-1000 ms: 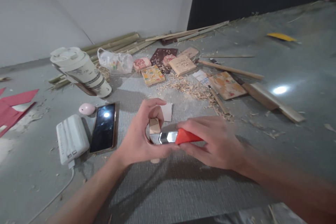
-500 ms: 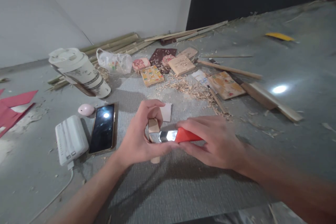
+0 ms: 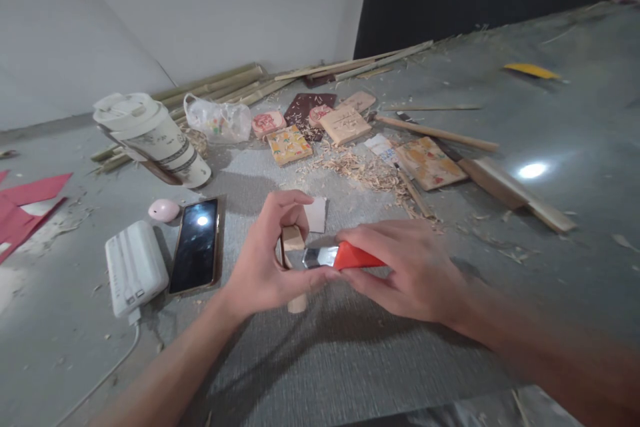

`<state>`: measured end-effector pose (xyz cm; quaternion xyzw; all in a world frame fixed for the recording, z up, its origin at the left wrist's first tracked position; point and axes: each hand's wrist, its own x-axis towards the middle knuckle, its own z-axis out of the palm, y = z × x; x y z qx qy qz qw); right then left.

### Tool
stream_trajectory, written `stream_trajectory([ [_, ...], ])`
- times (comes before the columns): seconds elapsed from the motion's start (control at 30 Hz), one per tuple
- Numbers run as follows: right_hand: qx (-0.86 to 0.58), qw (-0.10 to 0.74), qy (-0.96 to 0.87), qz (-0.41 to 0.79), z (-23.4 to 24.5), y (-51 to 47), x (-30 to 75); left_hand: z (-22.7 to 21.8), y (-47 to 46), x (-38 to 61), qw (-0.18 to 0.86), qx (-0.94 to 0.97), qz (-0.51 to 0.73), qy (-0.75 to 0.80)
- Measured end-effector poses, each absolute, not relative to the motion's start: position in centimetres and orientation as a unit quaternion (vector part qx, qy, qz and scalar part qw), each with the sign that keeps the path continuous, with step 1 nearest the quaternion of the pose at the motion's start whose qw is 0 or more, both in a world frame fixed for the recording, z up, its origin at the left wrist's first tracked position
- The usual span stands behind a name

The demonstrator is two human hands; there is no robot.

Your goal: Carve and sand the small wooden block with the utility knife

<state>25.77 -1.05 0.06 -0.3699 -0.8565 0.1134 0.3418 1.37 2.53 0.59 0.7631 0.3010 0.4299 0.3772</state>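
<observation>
My left hand (image 3: 263, 267) is closed around a short pale wooden stick (image 3: 293, 240), held upright over the grey mat (image 3: 350, 360); the stick's lower end shows below the palm. My right hand (image 3: 405, 267) grips a knife with a red handle (image 3: 355, 257). Its shiny metal blade (image 3: 320, 256) lies against the stick, with my left thumb pressed on the blade. A small square of pale paper (image 3: 317, 214) lies just behind the hands.
A phone (image 3: 196, 243), a white power bank (image 3: 134, 267) with cable and a pink egg-shaped object (image 3: 163, 209) lie left. A large tumbler (image 3: 150, 139), a plastic bag (image 3: 220, 120), painted wooden tiles (image 3: 430, 162), wood shavings (image 3: 370, 173), sticks and bamboo lie beyond. Red paper (image 3: 25, 203) far left.
The hands have hardly shifted. The blade has drawn slightly to the right along the stick, and the stick's top shows more.
</observation>
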Motion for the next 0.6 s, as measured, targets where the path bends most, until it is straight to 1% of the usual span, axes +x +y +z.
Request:
stream_trajectory([
  [0.23, -0.391, 0.344, -0.851, 0.069, 0.0, -1.4, 25.7, 0.1, 2.3, 2.0, 0.406, 0.723, 0.468, 0.305],
  [0.47, -0.412, 0.345, -0.842, 0.050, -0.1, -1.7, 25.5, 0.3, 2.0, 2.2, 0.390, 0.716, 0.474, 0.332],
  [0.6, -0.441, 0.372, -0.816, 0.037, 0.0, -1.7, 25.5, 0.1, 1.0, 2.5, 0.365, 0.710, 0.477, 0.368],
])
